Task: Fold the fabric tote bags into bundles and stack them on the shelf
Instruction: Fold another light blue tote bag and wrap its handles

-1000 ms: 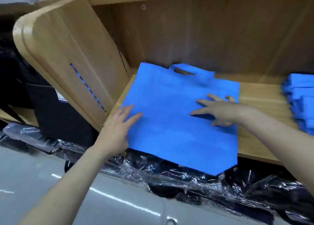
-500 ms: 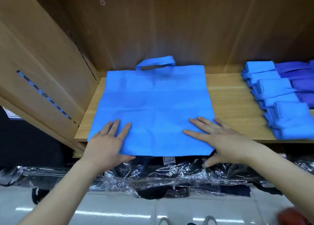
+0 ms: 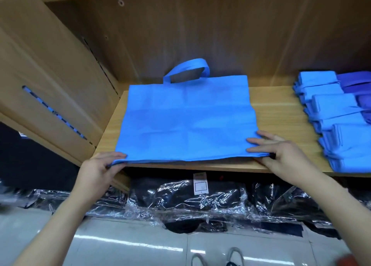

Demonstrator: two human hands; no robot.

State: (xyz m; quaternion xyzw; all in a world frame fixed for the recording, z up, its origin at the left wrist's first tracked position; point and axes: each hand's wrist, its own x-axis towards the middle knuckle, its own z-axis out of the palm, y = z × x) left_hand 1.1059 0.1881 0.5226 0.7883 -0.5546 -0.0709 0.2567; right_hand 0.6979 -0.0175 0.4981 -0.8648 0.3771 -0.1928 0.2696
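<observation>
Tote bag [image 3: 186, 121] flat, creased, bright blue; handle [image 3: 186, 68] up.

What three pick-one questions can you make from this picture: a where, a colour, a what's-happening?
1. Where are the bundles on the shelf?
A. left of the bag
B. right of the bag
C. on top of the bag
2. What colour is the bag?
A. red
B. green
C. blue
3. What do the left hand and right hand do?
A. pinch the bag's near corners
B. pull its handle
C. touch nothing

1 B, they sit at the shelf's right end; 2 C, it is bright blue; 3 A, each pinches one corner.
</observation>
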